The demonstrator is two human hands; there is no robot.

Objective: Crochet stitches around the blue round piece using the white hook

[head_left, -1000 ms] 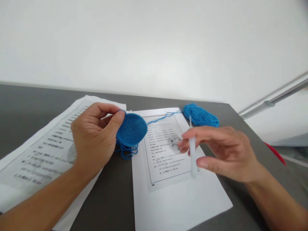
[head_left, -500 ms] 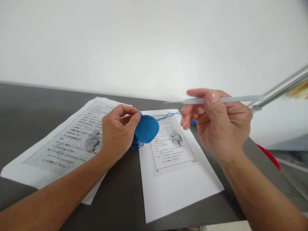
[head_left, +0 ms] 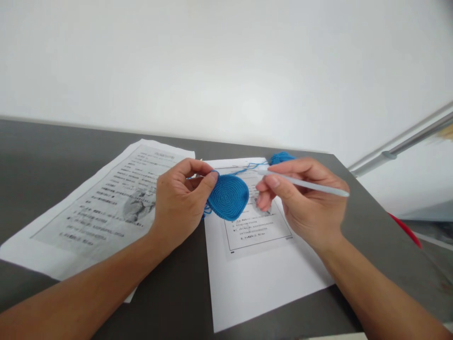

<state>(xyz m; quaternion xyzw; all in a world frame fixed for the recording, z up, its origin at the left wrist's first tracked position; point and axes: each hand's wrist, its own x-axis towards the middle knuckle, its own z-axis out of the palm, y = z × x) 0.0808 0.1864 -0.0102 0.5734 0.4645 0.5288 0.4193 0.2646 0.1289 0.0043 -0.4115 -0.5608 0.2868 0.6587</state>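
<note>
White wall (head_left: 170,71) up back, dark grey counter (head_left: 170,302) below, metal rail (head_left: 421,134) off to the right. Red object (head_left: 405,230) past the counter's right edge, can't make out what it is.

Left hand (head_left: 182,203): thumb and fingers pinch the blue crocheted disc (head_left: 228,197) at its upper left edge. Disc is held up over the left edge of the right printed sheet (head_left: 244,293), rings facing the camera. Loose yarn loops (head_left: 206,212) hang behind it, partly hidden by the left hand.

Right hand (head_left: 306,208): grasping the crochet hook (head_left: 320,187) pen-style, thumb against the pale handle, other fingers curled. Tip points left, near the disc's top edge; can't tell exact clearance.

Delta vs 0.5 s ago: right hand is lower and closer to the disc. Hook was roughly level, up near the wall line; now it slants, handle end lower than tip. At 1.0 s it stood upright and blurred. Disc and left hand sit further right in view.

Blue yarn skein (head_left: 281,157) shows its top again behind the right hand; almost all covered 0.5 s ago. Yarn strand (head_left: 255,165) runs from it toward the disc. Left printed sheet (head_left: 31,250) lies beside and partly under the left arm.
</note>
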